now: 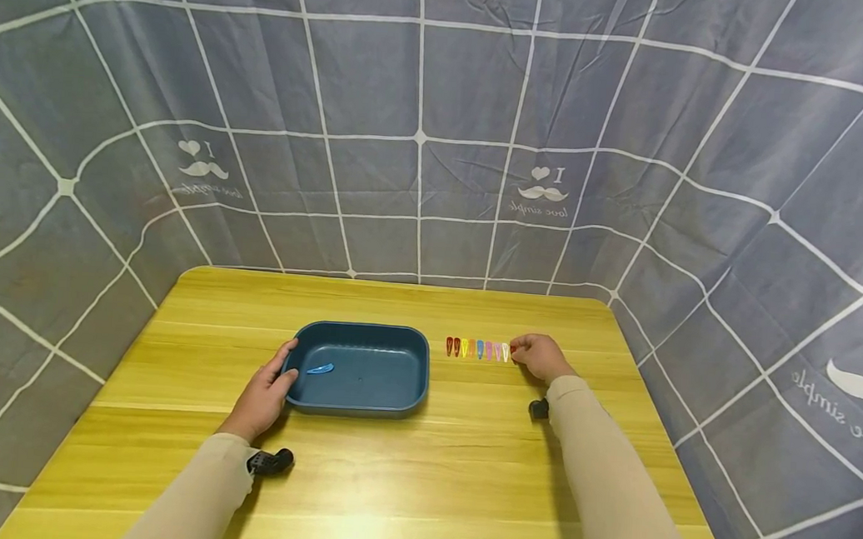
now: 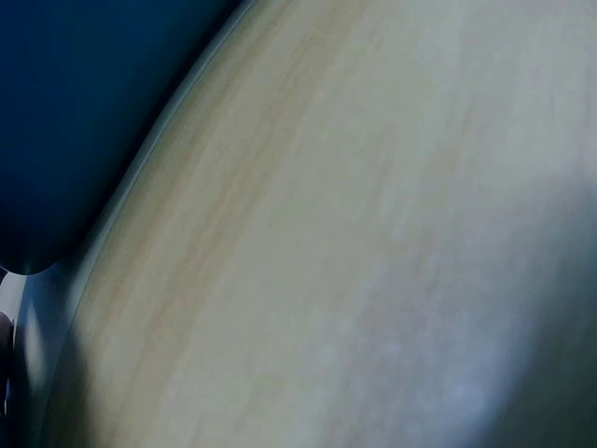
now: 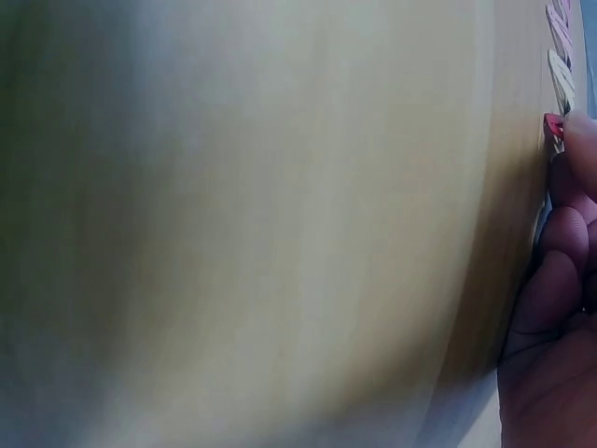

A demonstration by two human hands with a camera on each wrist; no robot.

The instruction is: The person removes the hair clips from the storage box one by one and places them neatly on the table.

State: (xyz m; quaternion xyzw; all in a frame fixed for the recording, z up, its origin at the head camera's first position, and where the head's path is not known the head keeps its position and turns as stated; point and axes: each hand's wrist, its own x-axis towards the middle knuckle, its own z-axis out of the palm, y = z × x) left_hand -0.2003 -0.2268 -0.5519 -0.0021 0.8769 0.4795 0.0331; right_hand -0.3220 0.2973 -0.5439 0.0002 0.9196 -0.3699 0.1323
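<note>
A dark blue plastic tray [image 1: 358, 410] stands on the wooden table, with a blue hair clip [image 1: 320, 369] lying inside it. My left hand [image 1: 261, 395] holds the tray's left side, thumb at the rim; the left wrist view shows mostly table and the tray's wall [image 2: 103, 103]. Right of the tray is a row of snap hair clips in red, yellow, orange, blue, pink and white. At the right end of that row, past the white clip [image 1: 505, 352], my right hand [image 1: 543, 357] pinches a red hair clip [image 3: 553, 123], partly hidden by the fingertips.
The yellow wood-grain table [image 1: 401, 484] has rounded far corners. Grey cloth with white grid lines [image 1: 370, 173] hangs behind it and at both sides. A black wrist camera [image 1: 271, 461] sits at the left cuff, another dark one [image 1: 539, 409] at the right.
</note>
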